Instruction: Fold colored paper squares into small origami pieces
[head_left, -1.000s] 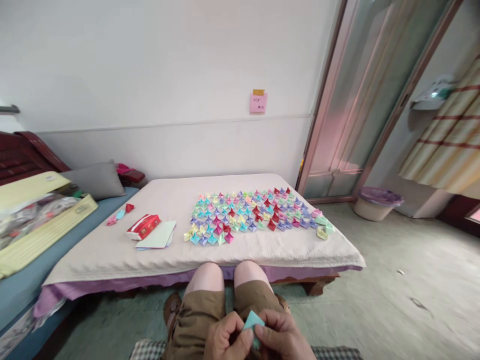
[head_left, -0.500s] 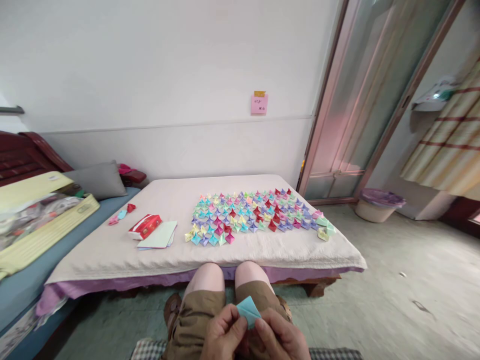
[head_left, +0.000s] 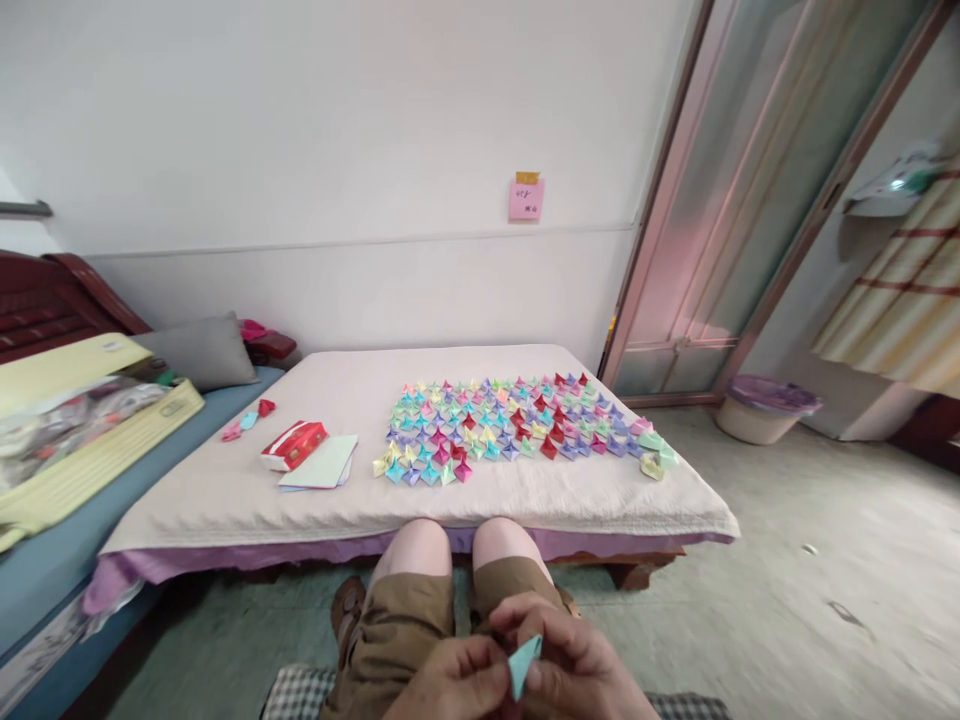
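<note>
Head view: your left hand (head_left: 463,682) and right hand (head_left: 581,665) both pinch the teal paper (head_left: 522,664) between them. It's turned narrower than a moment ago; reads as a regrip, not a release. Folded pieces (head_left: 441,453) lie beyond your hands.

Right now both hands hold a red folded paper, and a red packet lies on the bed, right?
Not red: in the head view, the left hand and right hand hold a turquoise folded paper. The red packet does lie on the bed.
</note>
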